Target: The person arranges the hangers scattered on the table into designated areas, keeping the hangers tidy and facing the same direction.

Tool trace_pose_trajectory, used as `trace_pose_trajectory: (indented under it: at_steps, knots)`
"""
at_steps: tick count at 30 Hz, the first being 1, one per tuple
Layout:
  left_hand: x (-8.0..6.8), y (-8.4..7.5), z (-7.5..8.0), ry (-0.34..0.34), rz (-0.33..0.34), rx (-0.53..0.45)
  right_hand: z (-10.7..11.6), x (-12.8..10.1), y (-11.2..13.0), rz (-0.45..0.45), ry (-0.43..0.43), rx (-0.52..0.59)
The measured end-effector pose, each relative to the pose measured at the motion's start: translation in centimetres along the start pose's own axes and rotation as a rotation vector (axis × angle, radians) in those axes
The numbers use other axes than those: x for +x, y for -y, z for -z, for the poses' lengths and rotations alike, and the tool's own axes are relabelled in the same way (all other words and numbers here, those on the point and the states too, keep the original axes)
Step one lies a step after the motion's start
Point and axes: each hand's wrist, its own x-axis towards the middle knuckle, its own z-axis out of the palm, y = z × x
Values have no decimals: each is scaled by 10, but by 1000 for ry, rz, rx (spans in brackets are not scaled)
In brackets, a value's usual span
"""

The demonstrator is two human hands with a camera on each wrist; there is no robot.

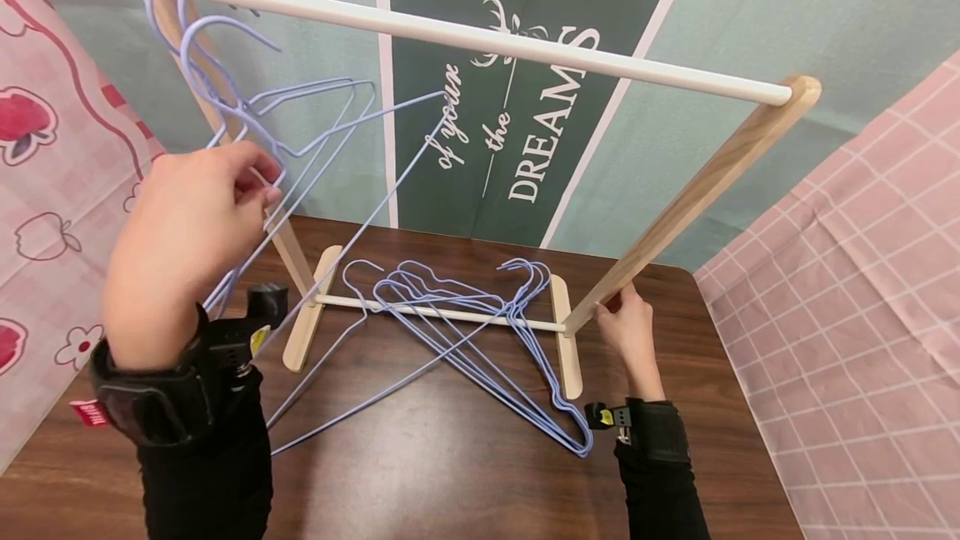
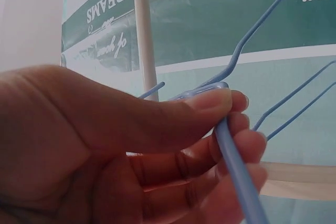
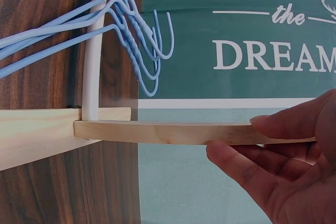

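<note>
In the head view my left hand [image 1: 191, 223] is raised beside the left end of a small clothes rack. Thumb and fingers pinch a light blue wire hanger [image 2: 239, 169] just below its hook [image 1: 213, 20], which stands in front of the white top rail [image 1: 480, 36]. Two more blue hangers hang from the rail's left end, right behind it. Low on the right, my right hand [image 1: 628, 327] grips the rack's wooden upright [image 1: 690, 190] between thumb and fingers, as the right wrist view also shows.
Several blue hangers [image 1: 480, 357] lie in a tangle across the white lower bar [image 1: 442, 313] and the dark wooden table [image 1: 420, 482]. Wooden feet [image 1: 303, 332] support the rack. A green printed curtain [image 1: 480, 148] stands behind; pink cloth [image 1: 862, 290] covers both sides.
</note>
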Motion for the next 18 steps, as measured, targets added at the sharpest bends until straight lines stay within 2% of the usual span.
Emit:
trace_pose_trajectory:
  at_steps: [7, 18]
  knots:
    - [8, 15, -1, 28, 0, 34, 0, 0, 0, 7, 0, -5]
    - [17, 19, 3, 20, -2, 33, 1, 0, 1, 4, 3, -7]
